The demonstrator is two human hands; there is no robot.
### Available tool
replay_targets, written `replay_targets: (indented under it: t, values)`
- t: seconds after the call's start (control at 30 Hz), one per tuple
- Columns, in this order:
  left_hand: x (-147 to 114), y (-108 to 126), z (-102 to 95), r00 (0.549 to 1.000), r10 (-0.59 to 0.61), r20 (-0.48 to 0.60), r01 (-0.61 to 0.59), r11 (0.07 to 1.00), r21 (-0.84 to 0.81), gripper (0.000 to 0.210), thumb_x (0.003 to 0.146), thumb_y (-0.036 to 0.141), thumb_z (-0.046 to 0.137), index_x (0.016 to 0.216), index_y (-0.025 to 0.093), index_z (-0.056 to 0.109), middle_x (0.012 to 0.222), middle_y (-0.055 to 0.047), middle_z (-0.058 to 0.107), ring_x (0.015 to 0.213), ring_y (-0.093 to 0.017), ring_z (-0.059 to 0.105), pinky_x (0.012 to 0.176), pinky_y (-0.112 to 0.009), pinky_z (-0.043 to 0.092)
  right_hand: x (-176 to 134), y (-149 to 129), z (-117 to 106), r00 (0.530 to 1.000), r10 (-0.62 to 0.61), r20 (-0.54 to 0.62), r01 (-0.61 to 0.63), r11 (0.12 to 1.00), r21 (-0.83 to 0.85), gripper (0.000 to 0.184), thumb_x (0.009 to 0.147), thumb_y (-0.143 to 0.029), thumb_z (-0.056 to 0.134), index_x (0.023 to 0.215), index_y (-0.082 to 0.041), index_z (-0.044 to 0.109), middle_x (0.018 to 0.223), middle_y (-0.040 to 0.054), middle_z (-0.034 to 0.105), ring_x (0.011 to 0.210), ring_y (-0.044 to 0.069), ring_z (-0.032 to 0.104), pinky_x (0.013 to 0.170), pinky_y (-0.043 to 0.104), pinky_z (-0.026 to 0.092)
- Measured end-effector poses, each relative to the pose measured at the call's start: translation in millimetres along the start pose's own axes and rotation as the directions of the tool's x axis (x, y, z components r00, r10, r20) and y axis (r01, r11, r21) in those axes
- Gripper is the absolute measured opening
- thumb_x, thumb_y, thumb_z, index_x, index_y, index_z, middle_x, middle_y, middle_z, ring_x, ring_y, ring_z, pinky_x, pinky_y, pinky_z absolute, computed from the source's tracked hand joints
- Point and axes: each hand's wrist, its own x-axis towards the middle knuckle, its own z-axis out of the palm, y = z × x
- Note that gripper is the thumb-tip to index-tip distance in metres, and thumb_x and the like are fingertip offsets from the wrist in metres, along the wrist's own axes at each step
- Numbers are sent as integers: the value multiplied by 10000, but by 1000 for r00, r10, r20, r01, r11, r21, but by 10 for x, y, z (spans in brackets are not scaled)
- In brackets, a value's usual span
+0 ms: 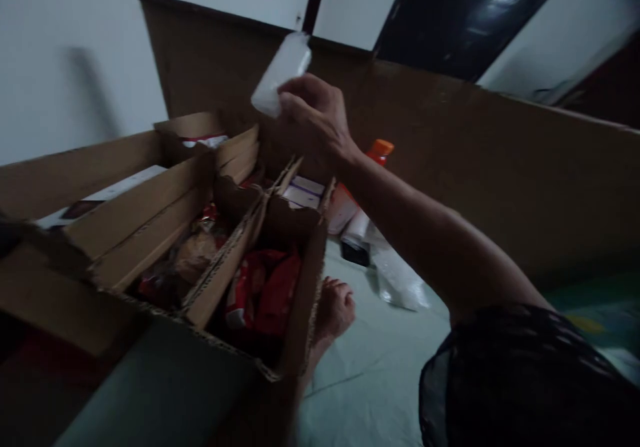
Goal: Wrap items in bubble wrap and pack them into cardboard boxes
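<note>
My right hand (317,110) is raised above the cardboard boxes, thumb and fingers pinched on the lower end of a whitish, translucent oblong packet (283,73). The packet tilts up and away from me; blur hides its exact kind. Below it stand open cardboard compartments (227,280) side by side. The nearest one on the right holds red packets (265,290), and a clear-wrapped brownish item (197,253) lies in the one beside it. White boxes with purple lines (304,192) sit in the far right compartment. My left hand is out of view.
An orange-capped bottle (381,150), a dark item in clear wrap (356,243) and crumpled clear plastic (400,277) lie right of the boxes. A bare foot (336,307) rests on the pale green sheet (370,367). A brown panel (450,147) stands behind.
</note>
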Motion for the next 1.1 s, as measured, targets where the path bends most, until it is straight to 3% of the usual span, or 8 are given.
replay_targets:
  t: [0.07, 0.2, 0.37, 0.47, 0.6, 0.7, 0.87, 1.1]
  values:
    - [-12, 70, 63, 1000, 23, 2, -23, 1000, -9, 122, 914, 172, 585, 933, 173, 706, 972, -71, 726, 995, -219, 653, 963, -420, 527, -630, 71, -489, 988, 86, -125, -76, 994, 83, 216, 909, -358, 539, 1029, -219, 653, 989, 40, 714, 856, 168, 694, 757, 262, 557]
    - [-14, 50, 62, 999, 42, -31, -42, 999, -2, 210, 799, 59, 556, 848, 180, 721, 902, -80, 751, 952, -245, 657, 939, -409, 513, -1844, 467, -1298, 886, 320, -336, -338, 941, 5, 176, 877, -436, 564, 960, -305, 646, 848, 61, 697, 804, 226, 694, 681, 332, 541]
    - [-38, 24, 34, 997, 50, -54, -50, 999, 11, 250, 759, 16, 556, 846, 176, 727, 859, -63, 753, 900, -224, 670, 867, -362, 521, -2523, 1195, -1775, 852, 360, -382, -450, 875, -180, 324, 900, -425, 488, 1131, -251, 633, 849, 58, 681, 793, 231, 663, 710, 368, 526]
    - [-54, 43, 18, 995, 73, -61, -72, 997, 20, 243, 797, 33, 540, 844, 186, 723, 857, -50, 751, 899, -210, 665, 855, -342, 516, -2483, 1599, -1785, 866, 415, -278, -485, 830, -274, 327, 883, -333, 518, 1137, -179, 656, 856, 48, 693, 759, 187, 642, 701, 319, 517]
    - [-70, 54, -13, 992, 109, -63, -106, 993, 45, 226, 829, 69, 520, 830, 188, 712, 821, -45, 735, 861, -206, 655, 808, -329, 514, -2284, 1932, -1691, 857, 505, -105, -507, 788, -350, 135, 747, -255, 701, 854, -196, 756, 787, 20, 690, 732, 169, 636, 712, 280, 498]
    - [-75, 38, -23, 990, 126, -59, -123, 991, 57, 221, 841, 93, 513, 852, 190, 711, 834, -44, 735, 857, -200, 658, 793, -319, 516, -2216, 1935, -1643, 857, 501, -125, -501, 751, -429, 154, 785, -276, 685, 881, -207, 784, 1022, 68, 700, 934, 220, 633, 855, 338, 488]
    - [-76, 19, -15, 989, 133, -63, -130, 990, 54, 213, 857, 116, 503, 849, 189, 703, 824, -47, 729, 852, -203, 651, 784, -322, 516, -2169, 1766, -1511, 896, 418, -152, -389, 569, -725, 369, 877, -312, 613, 1221, -225, 715, 1442, 131, 522, 1223, 332, 515, 1001, 484, 411]
    - [-67, 41, -21, 986, 148, -76, -145, 989, 33, 218, 836, 84, 510, 850, 192, 699, 837, -44, 732, 877, -194, 659, 818, -319, 523, -2094, 1982, -1355, 833, 549, 68, -267, 507, -820, 344, 873, -225, 580, 1179, -170, 727, 1292, 172, 653, 1195, 358, 560, 1003, 528, 387]
